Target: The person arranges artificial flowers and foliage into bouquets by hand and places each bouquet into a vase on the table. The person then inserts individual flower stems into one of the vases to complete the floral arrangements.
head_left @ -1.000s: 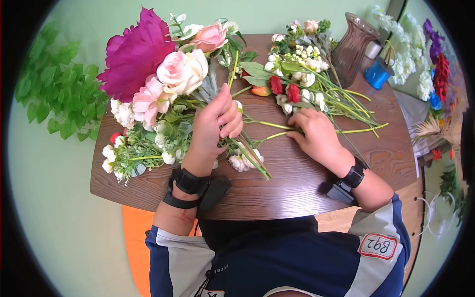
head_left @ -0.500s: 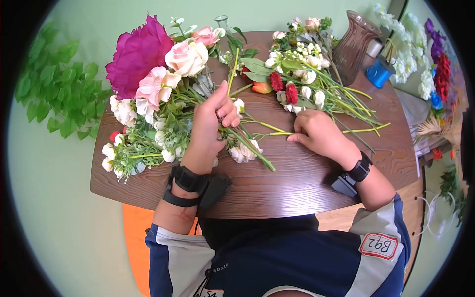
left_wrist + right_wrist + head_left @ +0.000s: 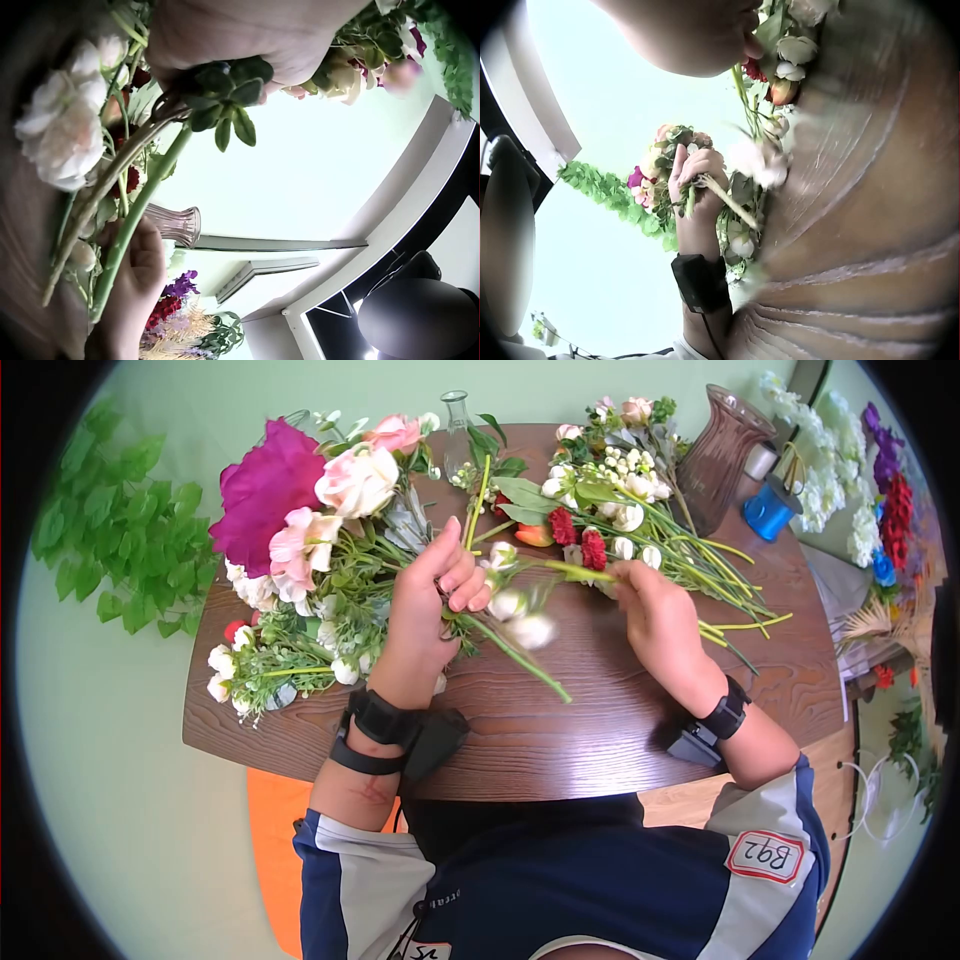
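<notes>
My left hand [image 3: 428, 605] grips a bunch of stems whose heads, a large magenta bloom [image 3: 268, 497] and pink and cream roses [image 3: 357, 481], fan out up and to the left. Below that fist, cut stem ends [image 3: 137, 225] stick out in the left wrist view. Between thumb and fingers, my right hand [image 3: 660, 625] pinches a yellow-green stem [image 3: 573, 571], its blurred white blooms [image 3: 528, 628] hanging between the hands above the table. In the right wrist view those white blooms [image 3: 763, 161] are close to the lens.
White and red flowers with long stems [image 3: 700, 565] lie at the table's right. Behind them stand a purple-brown glass vase [image 3: 722, 458] and a blue spool [image 3: 770, 508]. A clear glass bottle [image 3: 455, 435] is at the back. White flower sprigs [image 3: 285, 670] lie at the left of the wooden table [image 3: 540, 750].
My right hand has risen slightly and moved a little right, lifting the white-flowered stem off the tabletop. The left hand stays in place, while its bunch has tilted slightly left and down.
</notes>
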The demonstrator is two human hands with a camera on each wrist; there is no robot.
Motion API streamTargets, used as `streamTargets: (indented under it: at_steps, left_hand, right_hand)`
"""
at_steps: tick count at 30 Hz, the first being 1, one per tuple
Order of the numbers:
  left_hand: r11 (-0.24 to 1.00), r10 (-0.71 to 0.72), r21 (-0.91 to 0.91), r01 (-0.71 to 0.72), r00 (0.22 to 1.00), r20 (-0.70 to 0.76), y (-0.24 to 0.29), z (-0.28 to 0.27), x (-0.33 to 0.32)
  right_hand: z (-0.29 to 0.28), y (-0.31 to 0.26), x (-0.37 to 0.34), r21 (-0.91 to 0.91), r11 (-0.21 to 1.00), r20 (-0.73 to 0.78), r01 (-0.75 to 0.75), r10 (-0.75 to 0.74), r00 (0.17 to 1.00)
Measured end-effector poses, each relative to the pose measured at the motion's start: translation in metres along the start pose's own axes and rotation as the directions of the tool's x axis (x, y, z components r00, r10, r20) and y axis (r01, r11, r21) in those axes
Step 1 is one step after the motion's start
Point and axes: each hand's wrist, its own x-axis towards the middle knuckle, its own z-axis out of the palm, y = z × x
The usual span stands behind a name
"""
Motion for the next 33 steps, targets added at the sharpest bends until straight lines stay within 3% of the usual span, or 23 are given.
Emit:
streamTargets:
  at_steps: [2, 4, 6, 8, 12, 14, 16, 17, 18, 20, 21, 22, 24, 25, 26, 29, 32, 33]
  left_hand:
    - [1.0, 0.003, -0.03, 0.0, 0.995, 0.097, 0.003, -0.004, 0.001]
    - [1.0, 0.011, -0.008, -0.01, 0.992, 0.128, 0.004, -0.004, 0.0]
    - [0.987, 0.062, 0.146, -0.065, 0.998, 0.029, 0.003, 0.005, -0.005]
    - [0.977, 0.082, 0.2, -0.077, 0.997, -0.014, 0.0, 0.009, -0.006]
    - [0.962, 0.136, 0.251, -0.109, 0.987, -0.091, -0.008, 0.011, -0.007]
    - [0.966, 0.121, 0.242, -0.09, 0.985, -0.119, -0.013, 0.009, -0.005]
    - [0.968, 0.119, 0.238, -0.085, 0.984, -0.134, -0.021, 0.014, -0.007]
    - [0.969, 0.116, 0.234, -0.079, 0.982, -0.146, -0.023, 0.015, -0.008]
    - [0.944, 0.033, 0.33, 0.024, 0.986, -0.166, -0.029, 0.0, -0.004]
    - [0.992, 0.012, 0.126, -0.017, 0.999, 0.035, -0.045, -0.011, -0.007]
    - [0.936, 0.154, 0.303, -0.177, 0.983, 0.098, -0.042, 0.016, -0.015]
    - [0.931, 0.095, 0.345, -0.12, 0.991, 0.088, -0.042, 0.017, -0.02]
    - [0.871, 0.141, 0.456, -0.184, 0.982, 0.128, -0.051, 0.014, -0.019]
    - [0.839, 0.12, 0.514, -0.179, 0.982, 0.146, -0.052, 0.011, -0.021]
    - [0.839, 0.122, 0.513, -0.182, 0.981, 0.148, -0.05, 0.015, -0.024]
    - [0.942, 0.129, 0.259, -0.211, 0.945, 0.3, -0.049, 0.029, -0.024]
    - [0.92, 0.181, 0.315, -0.235, 0.965, 0.19, -0.052, 0.029, -0.026]
    - [0.902, 0.19, 0.343, -0.263, 0.954, 0.232, -0.055, 0.023, -0.024]
  right_hand:
    - [-0.002, 0.006, 0.003, 0.012, 1.0, -0.077, 0.018, -0.017, 0.997]
    - [-0.007, 0.009, 0.01, 0.168, 0.982, -0.16, -0.081, 0.109, 0.981]
    - [-0.005, 0.011, 0.012, 0.176, 0.983, -0.226, -0.049, 0.088, 0.97]
    - [-0.002, 0.011, 0.009, 0.384, 0.923, -0.382, -0.012, 0.171, 0.908]
    - [-0.005, 0.004, -0.001, 0.589, 0.808, -0.361, 0.007, 0.256, 0.897]
    - [-0.005, -0.002, -0.006, 0.58, 0.814, -0.352, 0.0, 0.251, 0.902]
    - [-0.007, -0.011, -0.008, 0.399, 0.903, -0.347, 0.16, -0.013, 0.938]
    - [-0.008, -0.015, -0.005, 0.28, 0.908, -0.369, 0.31, -0.196, 0.908]
    - [-0.011, -0.023, -0.005, 0.277, 0.893, -0.32, 0.355, -0.262, 0.91]
    - [-0.007, -0.029, -0.011, 0.316, 0.867, -0.173, 0.385, -0.346, 0.922]
    - [-0.004, -0.032, -0.012, 0.347, 0.842, -0.12, 0.414, -0.398, 0.909]
    - [0.0, -0.036, -0.012, 0.378, 0.814, -0.068, 0.44, -0.45, 0.891]
    - [0.009, -0.036, -0.017, 0.399, 0.839, 0.011, 0.37, -0.408, 0.913]
    - [0.009, -0.036, -0.016, 0.401, 0.838, -0.026, 0.37, -0.394, 0.919]
    - [0.01, -0.037, -0.014, 0.402, 0.836, -0.062, 0.373, -0.381, 0.922]
    - [0.011, -0.034, -0.011, 0.4, 0.872, -0.05, 0.283, -0.287, 0.957]
    - [0.014, -0.036, -0.012, 0.445, 0.869, -0.023, 0.217, -0.231, 0.973]
    - [0.014, -0.037, -0.011, 0.445, 0.868, -0.021, 0.219, -0.235, 0.972]
